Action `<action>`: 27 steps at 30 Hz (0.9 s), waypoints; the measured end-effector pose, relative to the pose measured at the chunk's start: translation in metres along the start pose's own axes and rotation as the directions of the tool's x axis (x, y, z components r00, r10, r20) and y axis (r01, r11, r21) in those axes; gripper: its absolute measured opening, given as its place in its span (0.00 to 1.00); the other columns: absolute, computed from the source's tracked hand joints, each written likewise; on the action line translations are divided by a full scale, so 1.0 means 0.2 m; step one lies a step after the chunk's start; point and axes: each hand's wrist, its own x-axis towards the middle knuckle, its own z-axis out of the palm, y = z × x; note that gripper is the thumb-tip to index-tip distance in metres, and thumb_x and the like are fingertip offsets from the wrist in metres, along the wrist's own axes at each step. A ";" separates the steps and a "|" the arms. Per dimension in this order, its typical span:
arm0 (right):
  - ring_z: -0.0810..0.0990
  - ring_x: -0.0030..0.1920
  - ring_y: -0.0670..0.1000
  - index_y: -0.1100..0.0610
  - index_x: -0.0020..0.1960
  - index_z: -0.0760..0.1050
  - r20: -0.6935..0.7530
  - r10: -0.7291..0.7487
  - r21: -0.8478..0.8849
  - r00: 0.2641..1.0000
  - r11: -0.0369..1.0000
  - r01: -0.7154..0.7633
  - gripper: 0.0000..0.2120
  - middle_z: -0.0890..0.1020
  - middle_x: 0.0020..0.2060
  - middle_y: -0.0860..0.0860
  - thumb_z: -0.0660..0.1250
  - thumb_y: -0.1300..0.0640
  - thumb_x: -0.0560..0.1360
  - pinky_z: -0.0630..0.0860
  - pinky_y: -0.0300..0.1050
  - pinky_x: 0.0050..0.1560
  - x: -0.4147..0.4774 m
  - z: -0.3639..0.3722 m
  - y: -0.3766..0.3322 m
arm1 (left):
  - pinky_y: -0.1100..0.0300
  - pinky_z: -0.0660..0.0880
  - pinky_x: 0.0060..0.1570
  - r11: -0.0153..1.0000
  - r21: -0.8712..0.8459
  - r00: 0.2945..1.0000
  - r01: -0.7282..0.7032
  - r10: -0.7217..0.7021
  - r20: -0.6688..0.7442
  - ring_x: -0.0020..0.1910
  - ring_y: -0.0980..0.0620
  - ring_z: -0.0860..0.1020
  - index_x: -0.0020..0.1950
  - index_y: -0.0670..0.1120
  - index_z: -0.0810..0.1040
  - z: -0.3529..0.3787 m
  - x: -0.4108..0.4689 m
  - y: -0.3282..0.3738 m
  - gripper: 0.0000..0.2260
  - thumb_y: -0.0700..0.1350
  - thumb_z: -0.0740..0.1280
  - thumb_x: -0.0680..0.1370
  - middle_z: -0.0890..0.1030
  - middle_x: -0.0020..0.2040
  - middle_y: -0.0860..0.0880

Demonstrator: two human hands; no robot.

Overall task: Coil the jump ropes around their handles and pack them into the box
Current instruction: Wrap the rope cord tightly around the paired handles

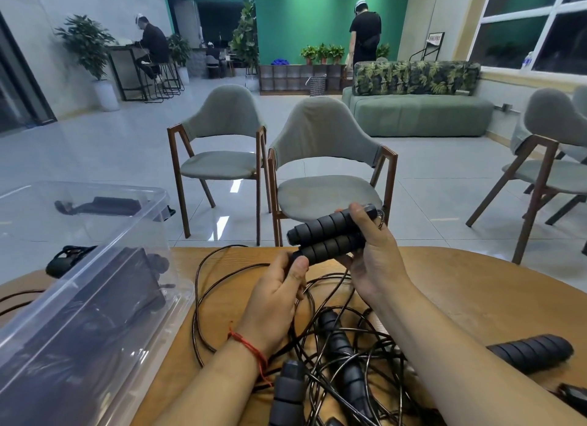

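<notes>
My right hand (373, 254) grips two black foam jump-rope handles (324, 236) held side by side above the wooden table (460, 286). My left hand (279, 286) pinches the near end of the lower handle, and a thin dark rope (206, 298) trails from under it in loops over the table. More black handles (341, 346) lie in a tangle of rope below my hands. A clear plastic box (79, 298) stands at the left with dark coiled ropes inside.
Another black handle (530, 352) lies at the table's right edge. Two grey chairs (320, 159) stand just beyond the table's far edge, with a sofa and two people farther back in the room.
</notes>
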 end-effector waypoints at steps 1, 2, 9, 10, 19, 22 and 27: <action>0.83 0.65 0.61 0.55 0.72 0.75 0.003 0.004 -0.012 1.000 1.000 -0.004 0.29 0.84 0.59 0.59 0.78 0.50 0.74 0.85 0.61 0.52 0.00 0.00 0.00 | 0.63 0.72 0.33 1.000 -0.004 1.000 0.003 -0.003 -0.020 0.37 0.55 0.75 0.59 0.56 0.79 0.00 0.00 0.00 0.13 0.60 0.61 0.82 0.77 0.40 0.54; 0.83 0.65 0.61 0.56 0.73 0.75 0.007 0.007 -0.022 1.000 1.000 -0.007 0.30 0.84 0.59 0.60 0.78 0.50 0.74 0.85 0.62 0.53 0.00 0.00 0.01 | 0.63 0.73 0.34 1.000 -0.003 0.999 0.008 -0.008 -0.039 0.39 0.54 0.76 0.59 0.56 0.79 -0.01 0.01 0.00 0.13 0.60 0.61 0.83 0.77 0.41 0.54; 0.81 0.67 0.62 0.60 0.72 0.75 0.023 0.003 -0.063 1.000 0.998 -0.002 0.31 0.81 0.64 0.64 0.80 0.50 0.74 0.85 0.63 0.53 0.00 -0.01 0.04 | 0.60 0.74 0.35 0.997 -0.055 0.995 0.047 -0.052 -0.089 0.41 0.52 0.77 0.56 0.57 0.80 -0.01 0.01 0.01 0.12 0.59 0.59 0.85 0.79 0.41 0.55; 0.81 0.67 0.62 0.60 0.72 0.75 0.028 0.003 -0.060 1.000 0.998 -0.001 0.32 0.81 0.65 0.65 0.80 0.50 0.73 0.85 0.63 0.53 0.00 -0.01 0.05 | 0.59 0.74 0.34 0.996 -0.068 0.994 0.053 -0.059 -0.091 0.41 0.52 0.77 0.55 0.58 0.81 -0.01 0.01 0.01 0.12 0.60 0.59 0.84 0.79 0.41 0.55; 0.84 0.64 0.60 0.60 0.70 0.77 0.043 -0.029 -0.102 0.999 0.994 0.034 0.27 0.83 0.62 0.62 0.79 0.52 0.75 0.85 0.66 0.56 -0.01 -0.01 0.05 | 0.52 0.77 0.38 0.996 -0.041 0.988 0.082 -0.086 -0.126 0.45 0.46 0.79 0.54 0.61 0.79 0.00 0.02 -0.01 0.15 0.67 0.59 0.83 0.80 0.45 0.53; 0.86 0.59 0.56 0.59 0.67 0.79 -0.010 -0.058 -0.129 0.998 0.990 0.056 0.23 0.85 0.59 0.59 0.79 0.55 0.75 0.85 0.65 0.54 -0.01 -0.01 0.05 | 0.50 0.77 0.62 0.976 0.216 0.943 -0.041 0.109 -0.313 0.65 0.48 0.77 0.70 0.62 0.70 -0.02 0.01 0.01 0.20 0.63 0.66 0.80 0.77 0.64 0.55; 0.86 0.61 0.58 0.53 0.62 0.83 0.092 -0.101 -0.339 0.991 0.932 0.127 0.19 0.87 0.57 0.55 0.82 0.50 0.74 0.85 0.65 0.57 -0.07 0.05 0.10 | 0.34 0.50 0.82 0.303 0.925 0.856 -0.229 0.515 0.043 0.85 0.46 0.54 0.86 0.47 0.56 0.02 0.03 0.08 0.46 0.56 0.72 0.72 0.61 0.84 0.47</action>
